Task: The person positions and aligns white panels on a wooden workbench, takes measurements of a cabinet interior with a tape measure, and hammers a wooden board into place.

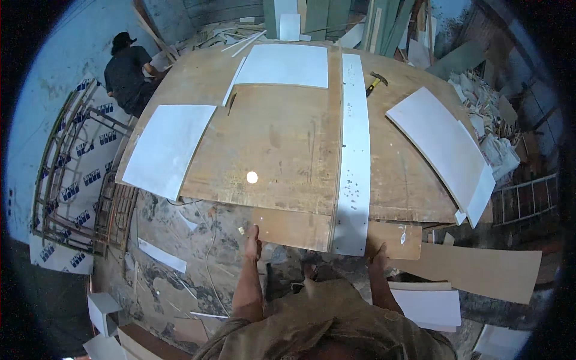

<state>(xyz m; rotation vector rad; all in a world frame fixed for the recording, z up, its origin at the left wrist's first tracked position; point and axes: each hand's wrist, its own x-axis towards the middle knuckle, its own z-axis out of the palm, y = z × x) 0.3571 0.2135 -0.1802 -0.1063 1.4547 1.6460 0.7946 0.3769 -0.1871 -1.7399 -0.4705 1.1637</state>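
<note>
A brown board [292, 228] juts out past the near edge of the worktable, crossing beneath a long white strip [354, 150] marked with small dark holes. My left hand [253, 243] is closed at the left end of this board. Beside the strip's near right corner, my right hand [378, 259] grips the board's front edge; its fingertips are partly hidden. The strip runs from the far side of the table to the near edge between my hands. A claw hammer [376, 83] with a yellow and black handle lies right of the strip's far part.
White panels [171, 147] lie on the brown worktable [264, 138], at left, far middle [282, 66] and right [435, 138]. Another person [129, 75] sits beyond the left edge. Metal frames [66, 162] lean at left. Offcuts [162, 255] and a brown sheet [480, 270] lie below.
</note>
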